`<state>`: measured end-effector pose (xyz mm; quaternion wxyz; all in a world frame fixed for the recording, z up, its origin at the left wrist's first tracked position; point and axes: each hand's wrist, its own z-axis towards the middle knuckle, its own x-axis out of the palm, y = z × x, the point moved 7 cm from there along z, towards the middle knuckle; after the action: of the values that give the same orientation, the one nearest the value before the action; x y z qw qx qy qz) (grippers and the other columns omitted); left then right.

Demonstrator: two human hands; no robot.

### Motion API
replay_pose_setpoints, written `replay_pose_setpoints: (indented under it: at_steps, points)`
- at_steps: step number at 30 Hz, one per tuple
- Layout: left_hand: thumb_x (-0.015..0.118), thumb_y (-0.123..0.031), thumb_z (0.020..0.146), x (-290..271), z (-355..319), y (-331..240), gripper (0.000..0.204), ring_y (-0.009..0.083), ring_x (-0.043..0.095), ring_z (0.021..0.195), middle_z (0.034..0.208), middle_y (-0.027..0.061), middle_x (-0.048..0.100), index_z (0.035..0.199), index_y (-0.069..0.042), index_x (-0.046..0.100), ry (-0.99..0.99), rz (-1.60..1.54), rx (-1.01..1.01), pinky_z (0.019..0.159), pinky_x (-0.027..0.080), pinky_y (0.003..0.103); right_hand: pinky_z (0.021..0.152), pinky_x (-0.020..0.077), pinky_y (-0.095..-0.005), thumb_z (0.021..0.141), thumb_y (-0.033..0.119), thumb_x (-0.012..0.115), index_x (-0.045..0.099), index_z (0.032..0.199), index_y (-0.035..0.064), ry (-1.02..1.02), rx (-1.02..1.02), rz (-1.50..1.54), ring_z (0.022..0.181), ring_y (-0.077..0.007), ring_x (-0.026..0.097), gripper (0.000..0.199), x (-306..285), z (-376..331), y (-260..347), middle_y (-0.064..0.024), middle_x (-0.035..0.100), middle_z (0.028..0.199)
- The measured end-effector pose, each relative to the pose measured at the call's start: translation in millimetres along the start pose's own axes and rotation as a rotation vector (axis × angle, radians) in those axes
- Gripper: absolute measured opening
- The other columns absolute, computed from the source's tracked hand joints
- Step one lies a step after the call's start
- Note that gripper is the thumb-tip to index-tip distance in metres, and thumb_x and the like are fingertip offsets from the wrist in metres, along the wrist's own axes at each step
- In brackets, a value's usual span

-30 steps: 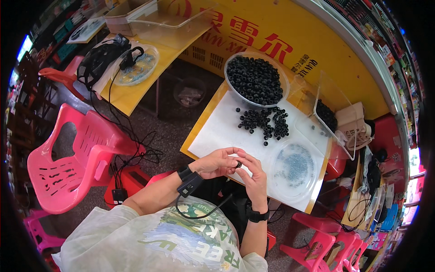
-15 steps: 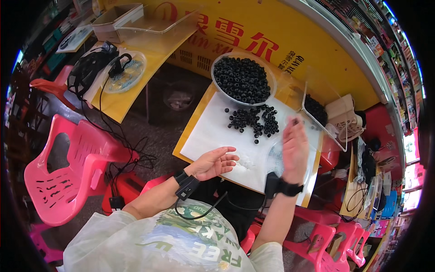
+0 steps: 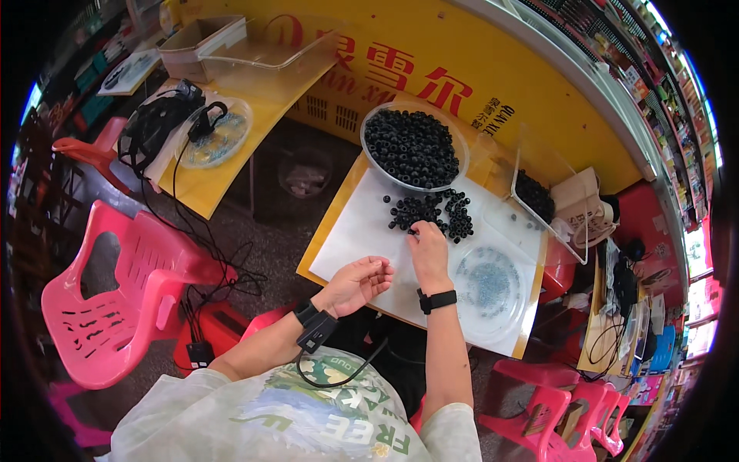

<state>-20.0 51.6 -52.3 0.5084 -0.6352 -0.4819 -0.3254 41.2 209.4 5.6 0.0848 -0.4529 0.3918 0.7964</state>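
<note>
Above the white sheet [image 3: 346, 239], my left hand [image 3: 356, 286] is held palm up with its fingers curled in and the thumb against them; whatever may be in it is too small to make out. My right hand [image 3: 429, 252] reaches down at the near edge of a loose heap of black beads [image 3: 423, 209]. Its thumb and fingertips are pinched on a dark bead there. Behind the heap stands a round clear tub [image 3: 372, 158] full of black beads [image 3: 412, 142]. A clear round dish [image 3: 490, 289] with small bluish transparent pieces lies right of my right wrist.
A clear rectangular bin [image 3: 570, 231] with more black beads leans at the table's right. A yellow side table [image 3: 202, 185] at the left carries black cabled gear [image 3: 162, 127] and another dish. Pink plastic chairs [image 3: 131, 285] stand left and right. Cables [image 3: 204, 239] hang down beside the left chair.
My right hand has moved left from over the clear dish to the loose beads, where its fingers pinch. My left hand's fingers have curled inward.
</note>
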Motion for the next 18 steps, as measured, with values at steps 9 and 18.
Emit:
replay_pose_setpoints:
  at_steps: [9, 18]
  points:
    - [0.06, -0.012, 0.098, 22.9, 10.9, -7.0, 0.023, 0.0146, 0.064, 0.099, 0.108, 0.0065, 0.065, 0.119, -0.004, 0.059, -0.109, 0.062, -0.006, 0.089, 0.055, 0.027, 0.076, 0.0484, -0.0245, 0.084, 0.005, 0.07, 0.072, 0.109, 0.005, 0.06, 0.348, 0.75, 0.085, -0.0111, 0.062, 0.025, -22.4, -58.2, 23.9, -0.0056, 0.071, 0.1]
    - [0.061, -0.009, 0.097, 7.1, 10.8, 6.6, 0.022, 0.0136, 0.064, 0.089, 0.104, 0.0078, 0.066, 0.118, -0.003, 0.06, -0.117, 0.099, -0.061, 0.08, 0.057, 0.026, 0.096, 0.0457, -0.0359, 0.091, 0.017, 0.064, 0.067, 0.111, 0.0055, -0.812, -0.666, 0.485, 0.108, -0.0192, 0.061, 0.023, -247.7, -173.2, 168.6, -0.0105, 0.068, 0.113]
